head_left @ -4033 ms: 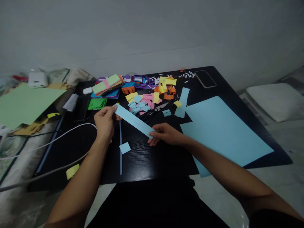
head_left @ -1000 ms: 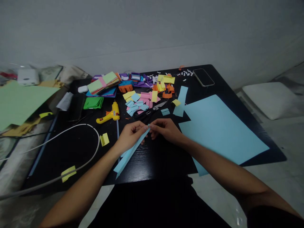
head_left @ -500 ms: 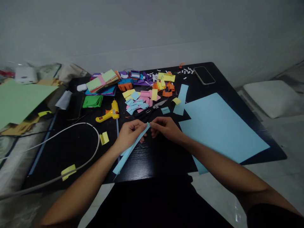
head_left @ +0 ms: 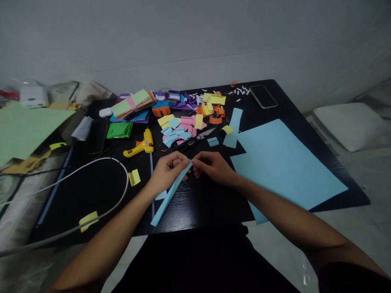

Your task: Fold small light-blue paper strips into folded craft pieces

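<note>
A long, narrow light-blue paper strip (head_left: 171, 194) slants from my fingers down toward the table's front edge. My left hand (head_left: 171, 170) pinches it near its upper end, thumb on top. At that same tip, my right hand (head_left: 210, 166) closes thumb and fingers on the paper. Just beyond my hands lie dark-handled scissors (head_left: 201, 136), blades pointing to the far right. Another light-blue piece of paper (head_left: 161, 195) lies flat under my left wrist, partly hidden. To the right rests a large light-blue sheet (head_left: 287, 167) with a notched corner, partly beneath my right forearm.
Folded paper pieces (head_left: 183, 126) in several colours are heaped behind the scissors. A yellow glue gun (head_left: 142, 145) lies left of them, near a white cable (head_left: 126, 179) that loops across the table. A phone (head_left: 263, 97) sits at the far right; a blue strip (head_left: 233, 128) lies nearer.
The held strip's upper tip has dropped slightly, and its lower end has swung a little to the right. My right fingers have moved in slightly and now touch the tip more closely.
</note>
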Action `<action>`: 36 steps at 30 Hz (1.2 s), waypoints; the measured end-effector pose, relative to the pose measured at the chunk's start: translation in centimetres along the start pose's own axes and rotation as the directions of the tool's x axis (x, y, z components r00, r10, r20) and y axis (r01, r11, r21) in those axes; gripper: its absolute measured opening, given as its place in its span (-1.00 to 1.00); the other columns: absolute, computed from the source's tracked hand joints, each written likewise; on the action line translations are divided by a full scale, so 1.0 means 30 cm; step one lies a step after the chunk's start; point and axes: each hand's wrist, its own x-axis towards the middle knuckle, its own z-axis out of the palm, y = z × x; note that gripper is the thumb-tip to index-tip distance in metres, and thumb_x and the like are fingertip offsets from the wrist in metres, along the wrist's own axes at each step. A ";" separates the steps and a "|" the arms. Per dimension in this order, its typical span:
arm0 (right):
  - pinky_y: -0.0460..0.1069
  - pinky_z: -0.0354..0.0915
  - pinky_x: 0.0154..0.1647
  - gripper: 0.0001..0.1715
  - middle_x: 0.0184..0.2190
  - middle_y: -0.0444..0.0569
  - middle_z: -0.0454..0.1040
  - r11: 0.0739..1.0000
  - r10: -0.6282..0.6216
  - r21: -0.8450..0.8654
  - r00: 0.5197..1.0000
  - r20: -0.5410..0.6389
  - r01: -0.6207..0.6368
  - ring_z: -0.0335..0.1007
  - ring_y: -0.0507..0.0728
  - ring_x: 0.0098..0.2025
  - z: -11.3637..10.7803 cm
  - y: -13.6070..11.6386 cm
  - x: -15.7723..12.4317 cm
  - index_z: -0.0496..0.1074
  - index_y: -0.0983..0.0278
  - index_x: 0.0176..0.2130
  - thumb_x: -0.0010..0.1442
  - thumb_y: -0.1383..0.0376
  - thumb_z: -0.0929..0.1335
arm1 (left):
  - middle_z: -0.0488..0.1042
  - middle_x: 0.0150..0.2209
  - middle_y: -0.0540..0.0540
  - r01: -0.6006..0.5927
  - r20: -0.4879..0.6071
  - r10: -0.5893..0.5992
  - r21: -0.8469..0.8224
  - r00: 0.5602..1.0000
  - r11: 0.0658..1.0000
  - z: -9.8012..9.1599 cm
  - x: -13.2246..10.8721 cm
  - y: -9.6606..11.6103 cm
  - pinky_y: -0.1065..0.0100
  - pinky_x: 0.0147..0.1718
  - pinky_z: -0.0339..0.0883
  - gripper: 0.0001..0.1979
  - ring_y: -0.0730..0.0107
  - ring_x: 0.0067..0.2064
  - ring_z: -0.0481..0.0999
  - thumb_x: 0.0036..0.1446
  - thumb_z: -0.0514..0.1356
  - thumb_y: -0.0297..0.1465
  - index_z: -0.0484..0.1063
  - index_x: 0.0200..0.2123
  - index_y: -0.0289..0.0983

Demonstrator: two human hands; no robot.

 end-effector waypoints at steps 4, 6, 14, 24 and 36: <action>-0.06 0.43 -0.37 -0.65 -0.44 -0.11 0.54 1.000 -0.011 -0.029 1.000 0.003 0.011 0.50 0.02 -0.46 0.004 -0.002 -0.003 0.52 0.29 -0.30 0.30 0.05 0.44 | 0.55 -0.52 -0.01 -0.060 -0.018 0.060 0.003 0.998 0.998 -0.001 0.002 -0.009 0.47 -0.48 0.39 -0.70 0.45 -0.50 0.54 0.16 0.38 -0.18 0.50 -0.35 -0.30; -0.05 0.43 -0.36 -0.67 -0.46 -0.12 0.54 0.999 -0.017 -0.032 1.000 0.001 0.017 0.49 0.02 -0.47 0.005 -0.006 -0.004 0.52 0.28 -0.31 0.31 0.07 0.44 | 0.55 -0.53 -0.01 -0.049 -0.032 0.049 0.000 0.998 0.999 0.000 0.001 -0.010 0.48 -0.49 0.37 -0.71 0.46 -0.51 0.53 0.16 0.39 -0.18 0.52 -0.36 -0.31; -0.05 0.40 -0.40 -0.63 -0.50 -0.12 0.55 0.998 -0.010 -0.062 0.998 -0.057 0.007 0.49 0.03 -0.50 -0.006 -0.008 0.000 0.52 0.29 -0.31 0.27 0.02 0.45 | 0.64 -0.43 -0.12 0.116 0.070 -0.110 -0.079 0.991 0.990 -0.001 0.009 -0.013 0.38 -0.47 0.55 -0.60 0.39 -0.50 0.60 0.13 0.41 -0.08 0.50 -0.32 -0.32; -0.05 0.44 -0.41 -0.52 -0.48 -0.09 0.55 0.999 0.042 0.035 0.998 -0.049 -0.040 0.50 0.03 -0.49 0.000 0.003 0.007 0.53 0.31 -0.33 0.19 -0.07 0.50 | 0.61 -0.48 -0.08 0.112 0.054 -0.108 -0.087 0.993 0.990 0.004 0.005 -0.001 0.42 -0.56 0.51 -0.60 0.42 -0.56 0.58 0.09 0.44 -0.11 0.47 -0.37 -0.33; -0.03 0.46 -0.39 -0.64 -0.48 -0.11 0.54 1.000 -0.009 -0.009 0.992 -0.124 0.008 0.52 0.05 -0.48 -0.047 0.010 0.031 0.53 0.29 -0.31 0.21 0.03 0.50 | 0.62 -0.42 -0.10 0.146 0.090 -0.139 -0.074 0.986 0.986 -0.015 0.018 -0.009 0.45 -0.60 0.48 -0.65 0.41 -0.51 0.59 0.10 0.44 -0.15 0.48 -0.35 -0.32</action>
